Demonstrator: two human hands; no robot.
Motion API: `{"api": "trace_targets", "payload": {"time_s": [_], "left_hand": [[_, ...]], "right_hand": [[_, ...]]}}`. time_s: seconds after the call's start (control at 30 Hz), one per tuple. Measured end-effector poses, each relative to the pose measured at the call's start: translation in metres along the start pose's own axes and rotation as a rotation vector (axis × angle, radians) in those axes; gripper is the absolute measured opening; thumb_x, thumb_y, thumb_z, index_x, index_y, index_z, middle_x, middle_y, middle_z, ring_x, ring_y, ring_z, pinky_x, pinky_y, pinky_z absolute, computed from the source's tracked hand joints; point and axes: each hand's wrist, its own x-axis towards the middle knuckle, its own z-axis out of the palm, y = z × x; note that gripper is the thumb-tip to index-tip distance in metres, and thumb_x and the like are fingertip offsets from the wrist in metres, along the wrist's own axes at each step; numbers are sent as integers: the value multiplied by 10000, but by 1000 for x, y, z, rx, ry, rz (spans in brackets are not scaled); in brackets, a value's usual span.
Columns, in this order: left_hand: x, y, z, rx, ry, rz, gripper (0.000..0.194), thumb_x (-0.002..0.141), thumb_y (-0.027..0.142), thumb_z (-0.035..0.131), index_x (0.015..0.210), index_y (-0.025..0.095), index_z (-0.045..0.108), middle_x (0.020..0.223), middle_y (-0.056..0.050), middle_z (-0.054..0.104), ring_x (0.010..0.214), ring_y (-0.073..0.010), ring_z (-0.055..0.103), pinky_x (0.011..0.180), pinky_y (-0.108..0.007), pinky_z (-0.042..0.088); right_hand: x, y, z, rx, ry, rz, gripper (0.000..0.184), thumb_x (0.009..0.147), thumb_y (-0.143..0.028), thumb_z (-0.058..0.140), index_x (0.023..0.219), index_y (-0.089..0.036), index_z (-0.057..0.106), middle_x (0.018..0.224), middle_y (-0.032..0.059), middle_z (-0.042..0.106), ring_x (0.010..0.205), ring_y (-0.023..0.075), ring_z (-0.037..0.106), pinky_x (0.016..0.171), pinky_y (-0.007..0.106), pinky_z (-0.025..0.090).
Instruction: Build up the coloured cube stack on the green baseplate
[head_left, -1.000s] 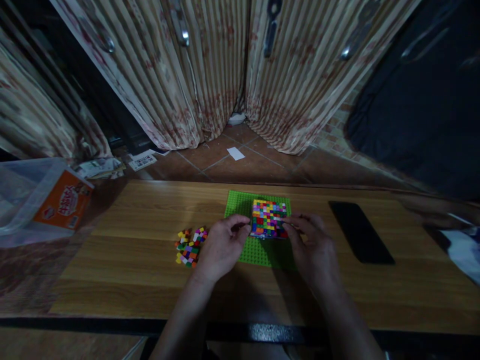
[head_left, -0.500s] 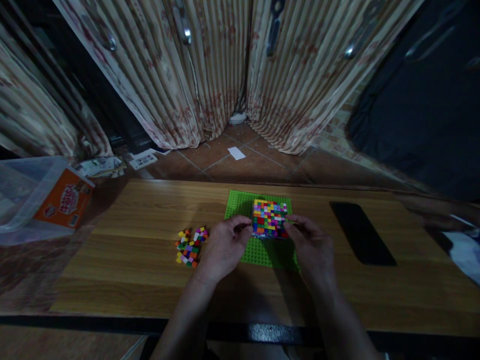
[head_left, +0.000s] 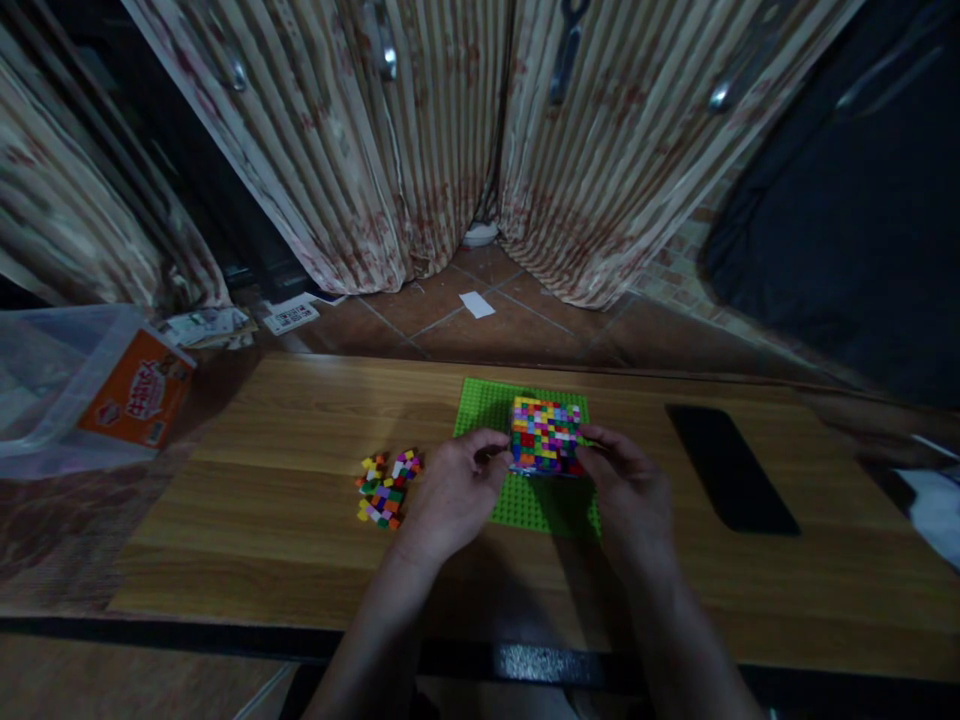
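A block of small multicoloured toy bricks (head_left: 546,430) is over the green studded baseplate (head_left: 517,512); whether it rests on the plate or is held just above it, I cannot tell. My left hand (head_left: 459,492) has its thumb and index finger curled at the block's left edge. At the right edge, my right hand (head_left: 628,480) grips the near corner between thumb and fingers. The block's underside is out of sight. Left of my left hand lies a pile of loose toy bricks (head_left: 384,492) in mixed colours, partly behind that hand.
All this is on a wooden table (head_left: 247,510). A flat black slab (head_left: 731,468) lies on the right. Beyond the left end stands a clear plastic bin (head_left: 45,400) with an orange label. Striped curtains (head_left: 390,150) hang behind, and white paper (head_left: 477,304) is on the tiled floor.
The whole view has shifted slightly. Both hands keep their places at the sides of the brick block, with only small finger movement.
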Motion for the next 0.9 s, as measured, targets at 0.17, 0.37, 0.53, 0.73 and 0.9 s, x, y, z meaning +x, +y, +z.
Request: {"api": "trace_targets", "payload": {"time_s": [0.17,0.37,0.53,0.73,0.9], "left_hand": [[-1,3,2,-11,5,-42,294,872,324,605,1110,212,736,838,-33,756,682,-181,653,629,-300,503],[-3,9,3,-21,38,-70,276,849,305,628,1071,200,754,811,-31,759,658,-177,646,605,-293,499],[-4,5,6,-68,32,-59,255,852,277,627,1054,191,756,898,-54,780,751,-194,697,662,-302,535],[-6,9,9,-16,61,-31,227,870,256,601,1010,184,763,909,-56,785,759,-182,697,677,-294,550],[-11,16,9,22,73,-49,245,855,249,619,1036,171,763,942,-65,787,812,-185,712,715,-289,561]], "right_hand": [[-1,-3,2,-25,19,-21,278,651,-360,774,865,-187,732,781,35,755,656,180,665,613,318,538],[-2,-3,3,-21,40,6,275,646,-351,773,858,-178,752,784,40,752,661,178,659,621,314,524],[-1,0,3,-30,65,1,234,629,-341,779,802,-184,768,815,39,750,714,184,670,664,326,529],[-3,-3,5,3,96,37,224,607,-327,769,782,-186,768,764,28,748,679,171,652,645,315,528],[-9,-7,5,-69,130,41,204,628,-297,748,803,-195,769,797,22,738,717,165,649,657,290,520]]}}
